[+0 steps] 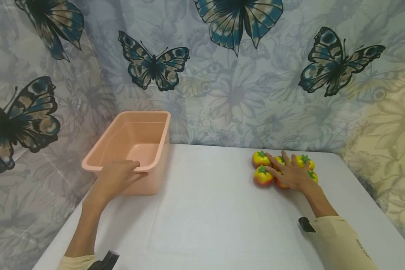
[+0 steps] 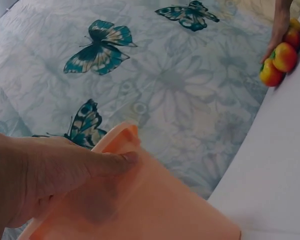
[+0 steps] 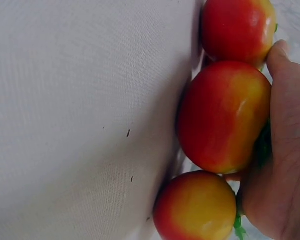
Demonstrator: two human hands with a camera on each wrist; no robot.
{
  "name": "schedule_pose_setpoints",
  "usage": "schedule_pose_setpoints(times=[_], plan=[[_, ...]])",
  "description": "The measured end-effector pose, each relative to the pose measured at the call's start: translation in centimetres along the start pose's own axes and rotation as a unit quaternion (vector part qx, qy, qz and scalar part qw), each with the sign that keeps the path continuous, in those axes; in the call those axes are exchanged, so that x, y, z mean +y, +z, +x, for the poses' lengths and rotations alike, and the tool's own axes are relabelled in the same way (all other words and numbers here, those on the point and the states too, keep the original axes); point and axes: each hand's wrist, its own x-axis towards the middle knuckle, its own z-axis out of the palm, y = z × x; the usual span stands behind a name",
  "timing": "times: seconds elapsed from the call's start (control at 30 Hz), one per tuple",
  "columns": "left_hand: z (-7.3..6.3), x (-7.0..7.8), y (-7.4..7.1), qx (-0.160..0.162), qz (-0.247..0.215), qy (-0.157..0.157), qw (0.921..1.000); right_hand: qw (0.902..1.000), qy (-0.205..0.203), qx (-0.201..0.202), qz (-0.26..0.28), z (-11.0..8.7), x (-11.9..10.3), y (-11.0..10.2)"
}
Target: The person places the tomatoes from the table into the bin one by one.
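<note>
My left hand [image 1: 118, 176] grips the near rim of a deep peach plastic tub [image 1: 160, 150] at the left of the table. In the left wrist view the thumb [image 2: 117, 162] lies along the tub's outer wall. My right hand [image 1: 291, 174] rests with spread fingers over a cluster of red-and-yellow, tomato-like fruits [image 1: 263, 177] with green leafy tops. Part of the cluster is hidden under the palm. In the right wrist view the hand [image 3: 290, 150] lies against the leafy side of a large fruit [image 3: 220, 115], its thumb reaching to the fruit [image 3: 235, 30] above.
A white cloth-covered table [image 1: 202, 217] spans the space between the tub and the fruits. Behind it hangs a grey-blue backdrop [image 1: 229, 93] printed with butterflies and flowers. The tub stands near the table's left edge, the fruits near its back right corner.
</note>
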Motion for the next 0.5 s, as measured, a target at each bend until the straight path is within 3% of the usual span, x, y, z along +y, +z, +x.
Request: schedule_pose_setpoints(times=[0.2, 0.37, 0.5], plan=[[1.1, 2.7, 1.4, 0.053, 0.040, 0.047, 0.9967, 1.0000, -0.002, -0.002, -0.002, 0.3, 0.1, 0.1], [2.3, 4.9, 2.5, 0.107, 0.089, 0.082, 0.9868, 1.0000, -0.001, -0.006, -0.001, 0.3, 0.2, 0.1], [3.1, 6.6, 3.3, 0.111, 0.083, 0.105, 0.9848, 1.0000, 0.001, -0.009, -0.003, 0.4, 0.3, 0.2]])
